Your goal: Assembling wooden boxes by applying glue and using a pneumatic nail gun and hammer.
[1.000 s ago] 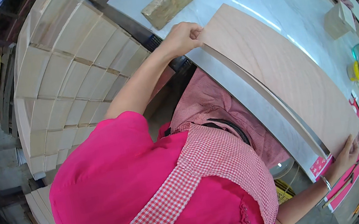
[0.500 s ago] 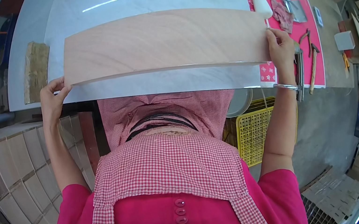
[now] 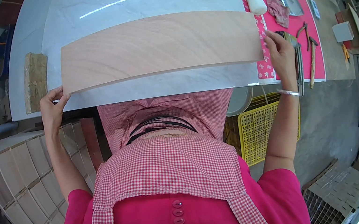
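Note:
A long, thin wooden board [image 3: 159,46], pale with wavy grain, lies crosswise on the white table [image 3: 138,90] in front of me. My left hand [image 3: 53,109] is at its near left corner, with thumb and fingers pinched about the edge. Just off the board's right end is my right hand [image 3: 281,54]. Its fingers are apart and it holds nothing, with a small gap between fingertips and board. Left of the board lies a rough wooden block [image 3: 36,81].
Along the right, a pink sheet [image 3: 316,60] carries a white glue bottle [image 3: 256,3], a pink rag [image 3: 277,10] and a hammer [image 3: 314,63]. Below the table's edge stand a yellow crate [image 3: 259,134] and stacked wooden pieces [image 3: 23,171] at the left.
My right hand has let go of the board's right end and its fingers have spread. The board's right end has come away from that hand. My left hand stays at its corner.

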`<state>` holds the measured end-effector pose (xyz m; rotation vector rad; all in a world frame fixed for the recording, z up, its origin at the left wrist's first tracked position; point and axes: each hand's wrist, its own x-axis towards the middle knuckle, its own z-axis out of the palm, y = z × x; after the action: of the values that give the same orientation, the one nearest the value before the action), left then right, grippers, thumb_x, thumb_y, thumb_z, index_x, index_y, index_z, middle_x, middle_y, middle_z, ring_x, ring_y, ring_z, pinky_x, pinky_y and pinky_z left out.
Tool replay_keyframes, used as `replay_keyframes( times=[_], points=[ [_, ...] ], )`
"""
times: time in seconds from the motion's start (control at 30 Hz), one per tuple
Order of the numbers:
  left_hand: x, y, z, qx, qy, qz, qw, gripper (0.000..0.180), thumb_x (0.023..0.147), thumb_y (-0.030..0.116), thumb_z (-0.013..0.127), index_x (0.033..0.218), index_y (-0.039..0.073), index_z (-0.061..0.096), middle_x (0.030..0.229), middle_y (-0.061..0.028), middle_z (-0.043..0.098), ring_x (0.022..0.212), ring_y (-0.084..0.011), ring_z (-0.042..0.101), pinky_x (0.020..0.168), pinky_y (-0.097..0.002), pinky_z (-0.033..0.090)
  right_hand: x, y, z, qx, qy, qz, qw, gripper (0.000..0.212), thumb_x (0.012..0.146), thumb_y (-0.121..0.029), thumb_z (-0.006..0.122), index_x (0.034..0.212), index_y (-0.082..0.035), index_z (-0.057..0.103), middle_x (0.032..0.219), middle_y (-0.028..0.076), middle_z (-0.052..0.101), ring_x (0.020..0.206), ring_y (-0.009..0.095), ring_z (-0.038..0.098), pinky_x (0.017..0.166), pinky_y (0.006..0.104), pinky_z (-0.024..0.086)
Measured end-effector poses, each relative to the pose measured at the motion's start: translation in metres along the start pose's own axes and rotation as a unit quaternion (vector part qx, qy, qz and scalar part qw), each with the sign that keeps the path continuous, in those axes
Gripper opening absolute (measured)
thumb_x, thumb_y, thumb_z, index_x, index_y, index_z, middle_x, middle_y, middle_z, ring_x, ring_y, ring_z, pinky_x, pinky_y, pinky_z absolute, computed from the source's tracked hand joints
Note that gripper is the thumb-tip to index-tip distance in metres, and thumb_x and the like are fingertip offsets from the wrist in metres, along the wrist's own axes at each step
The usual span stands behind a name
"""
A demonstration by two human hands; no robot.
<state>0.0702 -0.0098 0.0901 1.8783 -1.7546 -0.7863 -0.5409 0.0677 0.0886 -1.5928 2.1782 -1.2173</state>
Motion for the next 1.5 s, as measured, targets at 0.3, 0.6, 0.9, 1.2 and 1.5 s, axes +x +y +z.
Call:
replay_keyframes(
  times=[0.3, 0.6, 0.9, 1.2, 1.5],
  points=[
    [0.006, -0.004, -0.005, 0.024, -0.032, 0.014, 0.999, 0.032, 0.080, 0.004, 0.073, 0.112, -0.002, 0.070, 0.086, -0.0019, 0.067, 0.079, -0.0078, 0.057, 0.073, -0.0237, 0.047, -0.045, -0.016, -0.031, -0.075, -0.105, -0.028, 0.991, 0.017, 0.080, -0.003, 0.071, 0.095, 0.005, 0.068, 0.081, 0.016, 0.067, 0.068, 0.025, 0.064, 0.063, 0.0330, 0.049],
    [0.006, -0.001, -0.005, 0.024, -0.042, 0.040, 0.998, 0.029, 0.081, 0.003, 0.074, 0.109, -0.002, 0.070, 0.084, 0.0008, 0.062, 0.076, -0.0075, 0.056, 0.072, -0.0231, 0.046, -0.041, -0.008, -0.020, -0.084, -0.086, -0.054, 0.991, 0.013, 0.079, -0.003, 0.072, 0.089, 0.004, 0.069, 0.076, 0.018, 0.065, 0.064, 0.031, 0.062, 0.060, 0.0334, 0.048],
    [0.014, -0.008, -0.012, -0.014, -0.066, 0.012, 0.998, 0.028, 0.081, 0.001, 0.074, 0.108, -0.002, 0.071, 0.083, 0.0016, 0.062, 0.076, -0.0061, 0.055, 0.070, -0.0220, 0.045, -0.036, -0.010, -0.025, -0.039, -0.117, 0.023, 0.992, 0.010, 0.078, -0.004, 0.073, 0.082, 0.004, 0.069, 0.068, 0.017, 0.063, 0.059, 0.033, 0.061, 0.057, 0.0344, 0.048],
    [0.011, 0.051, -0.020, 0.175, -0.099, 0.002, 0.980, 0.029, 0.076, 0.006, 0.078, 0.103, 0.000, 0.069, 0.087, -0.0083, 0.070, 0.078, -0.0190, 0.065, 0.071, -0.0308, 0.051, -0.032, -0.005, -0.027, -0.125, -0.103, -0.094, 0.982, 0.009, 0.079, -0.004, 0.071, 0.078, 0.004, 0.067, 0.064, 0.018, 0.061, 0.055, 0.029, 0.062, 0.052, 0.0358, 0.045],
    [0.019, 0.250, 0.131, 0.186, -0.042, 0.472, 0.861, 0.055, 0.063, 0.030, 0.087, 0.103, 0.005, 0.058, 0.145, -0.0203, 0.043, 0.129, -0.0386, 0.045, 0.108, -0.0454, 0.035, -0.034, -0.002, -0.027, -0.101, -0.094, -0.089, 0.986, 0.010, 0.080, -0.005, 0.070, 0.077, 0.004, 0.066, 0.059, 0.016, 0.060, 0.052, 0.029, 0.061, 0.051, 0.0365, 0.045]
  ],
)
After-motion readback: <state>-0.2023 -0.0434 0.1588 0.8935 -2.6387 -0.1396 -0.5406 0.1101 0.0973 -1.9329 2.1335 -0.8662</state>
